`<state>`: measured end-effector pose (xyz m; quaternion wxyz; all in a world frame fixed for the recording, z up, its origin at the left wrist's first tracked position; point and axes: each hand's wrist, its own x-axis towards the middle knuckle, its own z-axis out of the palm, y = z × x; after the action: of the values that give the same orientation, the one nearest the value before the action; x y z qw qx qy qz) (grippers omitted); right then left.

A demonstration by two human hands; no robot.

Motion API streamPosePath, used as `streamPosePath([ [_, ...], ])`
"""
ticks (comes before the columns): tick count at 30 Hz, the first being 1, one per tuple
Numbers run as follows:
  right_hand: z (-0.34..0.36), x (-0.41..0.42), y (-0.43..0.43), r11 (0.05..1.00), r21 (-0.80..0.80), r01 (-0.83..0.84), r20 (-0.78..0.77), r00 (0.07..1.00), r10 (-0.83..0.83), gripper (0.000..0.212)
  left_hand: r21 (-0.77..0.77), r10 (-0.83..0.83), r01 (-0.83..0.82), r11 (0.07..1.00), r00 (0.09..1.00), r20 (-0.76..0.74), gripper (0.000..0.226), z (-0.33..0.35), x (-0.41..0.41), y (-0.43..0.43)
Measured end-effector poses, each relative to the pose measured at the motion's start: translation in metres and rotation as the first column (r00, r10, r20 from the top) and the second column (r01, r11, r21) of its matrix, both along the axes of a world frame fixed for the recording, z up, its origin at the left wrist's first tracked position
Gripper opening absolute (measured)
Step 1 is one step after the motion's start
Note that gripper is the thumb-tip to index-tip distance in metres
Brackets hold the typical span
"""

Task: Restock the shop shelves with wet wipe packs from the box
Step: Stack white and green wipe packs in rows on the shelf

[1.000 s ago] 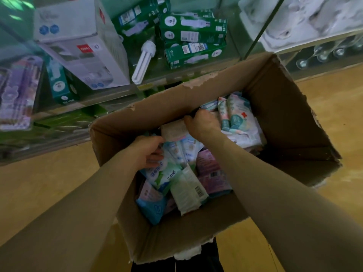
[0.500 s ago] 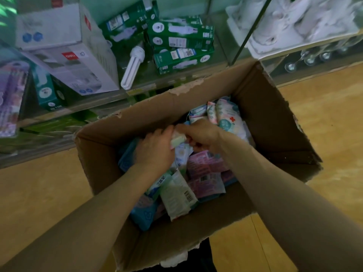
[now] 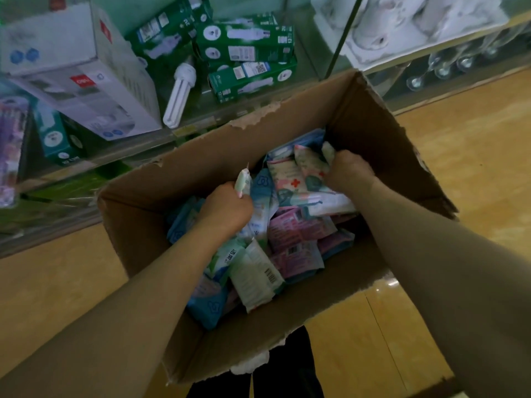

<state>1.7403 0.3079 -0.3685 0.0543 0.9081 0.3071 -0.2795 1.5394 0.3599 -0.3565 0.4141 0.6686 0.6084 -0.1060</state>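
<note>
Head view is showing you reaching with both arms down into the cardboard box (image 3: 373,130), which is sitting on the floor (image 3: 465,173) just in front of the shelves (image 3: 115,158). Your left hand (image 3: 227,209) is gripping a pale green pack (image 3: 243,183), fingers curled round its lower end so that it is standing upright above the heap. Your right hand (image 3: 349,170) is closing as a fist on the red-cross packs (image 3: 296,182) leaning at the far right corner; exactly how many it is holding, I cannot tell.

Judging by the load, you are sitting early in the job. The wet wipe packs (image 3: 293,234) are filling the box in a loose, mixed pile of blue, pink and green, and nothing is showing any of them on a shelf. The shelf nearest you is carrying green bulb boxes (image 3: 247,47), a bare bulb (image 3: 179,96) and a white carton (image 3: 86,79), so where the wipes are going is not showing from here. What is lying ahead is nearly everything: lifting these packs out, placing them, and coming back for the rest.
</note>
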Motion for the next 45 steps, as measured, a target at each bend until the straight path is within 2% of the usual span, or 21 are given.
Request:
streamPosePath([
  [2,0.017,-0.009,-0.01,0.998,0.035,0.049,0.0,0.999,-0.05,0.031,0.013,0.0,0.0,1.0,1.0,-0.015,0.034,0.013,0.009,-0.001],
  [4,0.039,-0.02,-0.02,0.985,0.138,0.105,-0.057,0.994,-0.098,0.029,0.033,0.005,-0.005,0.999,1.0,0.0,0.034,0.032,0.017,-0.003],
  [8,0.102,-0.046,-0.045,0.887,0.375,0.268,-0.122,0.963,-0.24,0.022,0.066,-0.004,-0.002,0.998,0.996,0.092,0.035,0.082,0.028,-0.011],
  [12,0.175,-0.07,-0.081,0.772,0.545,0.327,-0.122,0.942,-0.313,0.014,0.036,0.055,-0.068,0.997,0.956,0.288,0.04,0.142,0.03,-0.037],
  [17,0.25,-0.102,-0.143,0.59,0.673,0.446,-0.175,0.871,-0.459,0.016,-0.104,0.184,-0.152,0.983,0.811,0.555,0.031,0.218,0.023,-0.092],
  [22,0.303,-0.132,-0.22,0.363,0.794,0.487,-0.194,0.77,-0.607,0.019,-0.115,0.072,0.014,0.993,0.705,0.705,0.018,0.279,0.028,-0.156],
  [25,0.327,-0.144,-0.269,0.217,0.847,0.485,-0.215,0.687,-0.694,0.013,-0.132,-0.006,0.163,0.978,0.651,0.759,0.008,0.314,0.038,-0.205],
  [28,0.35,-0.151,-0.326,0.11,0.891,0.44,-0.199,0.597,-0.777,0.015,-0.129,-0.103,0.339,0.932,0.587,0.803,0.02,0.347,0.048,-0.269],
  [30,0.355,-0.152,-0.347,0.082,0.892,0.444,-0.201,0.554,-0.808,0.015,-0.112,-0.143,0.393,0.913,0.564,0.813,0.022,0.353,0.05,-0.293],
  [37,0.389,-0.142,-0.48,-0.056,0.932,0.358,-0.183,0.332,-0.925,0.013,-0.063,-0.305,0.659,0.749,0.428,0.851,0.013,0.388,0.084,-0.429],
  [42,0.408,-0.127,-0.564,-0.137,0.945,0.298,-0.202,0.201,-0.958,0.016,-0.038,-0.33,0.765,0.642,0.321,0.888,0.014,0.41,0.113,-0.521],
  [45,0.418,-0.124,-0.608,-0.137,0.953,0.269,-0.177,0.131,-0.975,0.017,-0.044,-0.318,0.804,0.593,0.284,0.905,0.016,0.419,0.125,-0.571],
])
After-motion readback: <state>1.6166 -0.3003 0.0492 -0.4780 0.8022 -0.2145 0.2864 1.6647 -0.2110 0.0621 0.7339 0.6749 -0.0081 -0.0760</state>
